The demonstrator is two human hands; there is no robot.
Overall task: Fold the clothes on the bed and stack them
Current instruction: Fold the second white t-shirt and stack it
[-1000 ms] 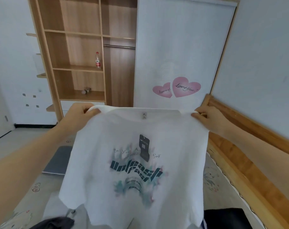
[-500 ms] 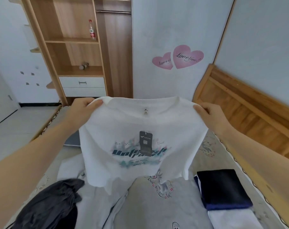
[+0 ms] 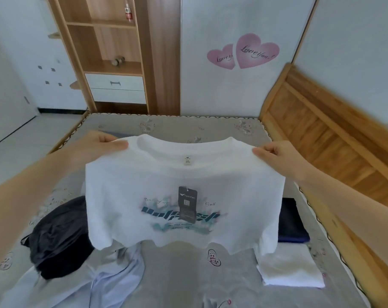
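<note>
A white T-shirt (image 3: 130,196) with a teal print and a dark hang tag hangs spread out above the bed. My left hand (image 3: 97,145) grips its left shoulder and my right hand (image 3: 275,154) pinches its right shoulder. Its hem hovers just over the grey mattress (image 3: 177,274). A crumpled black garment (image 3: 57,236) lies at the left, with a pale blue garment (image 3: 113,276) below it. At the right lie a folded navy garment (image 3: 290,221) and a folded white one (image 3: 288,265), side by side.
A wooden headboard (image 3: 335,138) runs along the right side of the bed. Beyond the bed's far edge stand a wooden shelf unit (image 3: 104,52) with drawers and a white panel with pink heart stickers (image 3: 244,52). Floor lies at the left.
Both hands have lowered the T-shirt toward the mattress, and my view has tipped down, showing more of the bed and the folded garments.
</note>
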